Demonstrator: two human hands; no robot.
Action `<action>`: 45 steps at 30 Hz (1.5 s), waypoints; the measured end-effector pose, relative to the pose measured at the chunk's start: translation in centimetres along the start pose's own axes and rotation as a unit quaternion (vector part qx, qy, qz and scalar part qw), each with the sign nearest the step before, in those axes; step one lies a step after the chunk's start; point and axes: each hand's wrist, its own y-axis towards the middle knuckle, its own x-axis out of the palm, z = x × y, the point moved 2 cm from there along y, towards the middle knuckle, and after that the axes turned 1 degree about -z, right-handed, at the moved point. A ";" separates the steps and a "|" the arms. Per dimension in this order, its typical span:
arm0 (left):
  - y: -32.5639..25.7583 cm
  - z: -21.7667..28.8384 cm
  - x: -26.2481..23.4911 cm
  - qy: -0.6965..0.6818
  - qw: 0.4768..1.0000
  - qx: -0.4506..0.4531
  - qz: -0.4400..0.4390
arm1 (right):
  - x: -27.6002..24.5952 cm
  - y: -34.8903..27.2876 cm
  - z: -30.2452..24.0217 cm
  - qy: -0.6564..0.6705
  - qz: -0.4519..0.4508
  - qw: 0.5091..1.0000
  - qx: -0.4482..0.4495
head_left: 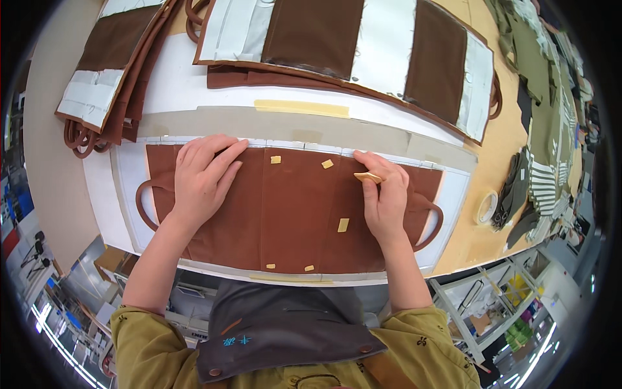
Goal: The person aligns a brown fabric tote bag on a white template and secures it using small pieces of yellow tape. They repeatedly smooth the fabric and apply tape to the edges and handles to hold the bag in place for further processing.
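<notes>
A wide brown panel (295,207), leather-like, with a curved handle at each end, lies flat before me on a white board (133,188). My left hand (204,175) rests on its left part, fingers stretched toward the far edge, holding nothing. On the right part lies my right hand (385,191), fingertips at the same edge. A small flat tan piece (368,177) is pinched between its thumb and fingers; its exact kind I cannot make out. Several yellow tape bits, one of them a small strip (343,225), stick to the panel.
Beyond the board lies a stack of brown and white panels (382,45) with handles. More such pieces (110,52) are stacked at the far left. A tape roll (487,207) and dark gloves (514,188) sit at the right, beside olive fabric (541,117). A shelf rack (499,292) stands lower right.
</notes>
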 end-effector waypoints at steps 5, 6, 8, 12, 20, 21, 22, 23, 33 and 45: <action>0.4 -0.4 0.1 -0.019 1.000 -0.003 0.018 | 0.0 -0.1 0.3 0.009 0.012 1.000 -0.015; 0.6 -0.4 0.0 -0.020 1.000 -0.002 0.019 | 0.0 0.0 0.4 0.009 0.014 1.000 -0.016; 0.8 -0.5 -0.1 -0.028 0.999 -0.005 0.015 | 0.2 0.0 0.5 0.012 0.018 1.000 -0.018; 1.3 -1.0 0.0 -0.062 0.998 -0.005 0.002 | 0.2 -0.2 0.6 0.008 0.023 1.000 -0.018; 1.7 -1.6 0.2 -0.115 0.993 0.002 -0.018 | 0.2 -0.4 0.6 0.016 0.009 1.000 0.005; 1.6 -1.6 0.2 -0.115 0.993 0.004 -0.020 | 0.2 -0.5 0.5 0.019 0.005 1.000 0.011; 1.5 -1.5 0.2 -0.116 0.993 0.009 -0.021 | 0.2 -0.6 0.4 0.021 0.001 1.000 0.017; 1.4 -1.4 0.1 -0.117 0.993 0.014 -0.022 | 0.2 -0.8 0.4 0.024 -0.003 0.999 0.022; 1.6 -1.3 -0.4 -0.071 0.991 0.071 -0.087 | 0.1 -0.7 0.3 0.027 -0.015 0.999 0.040; 1.5 -1.5 -0.1 -0.072 0.992 0.061 -0.080 | 0.2 -0.3 0.5 0.036 -0.006 0.999 0.034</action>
